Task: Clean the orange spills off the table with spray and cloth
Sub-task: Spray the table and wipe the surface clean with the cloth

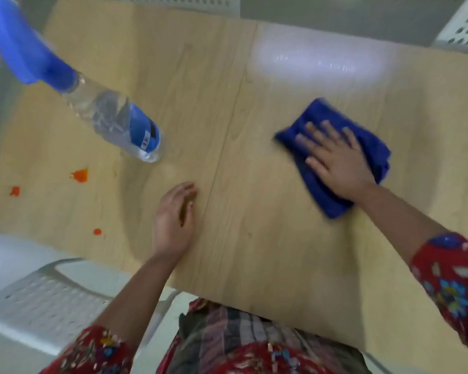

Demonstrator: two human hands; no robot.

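Right hand pressed flat on the cloth at 3 o'clock, left hand empty and loosely open at centre; the spills (8 o'clock, by the spray) likely need firm, overlapping strokes.

Ahead of the left hand's fingers the table lies bare to its far edge. Off to their left stands the spray bottle, blocking that way, with orange spots nearer the edge. The right hand's fingers lie flat on the blue cloth; beyond them, open wood. Between both hands, clear surface.
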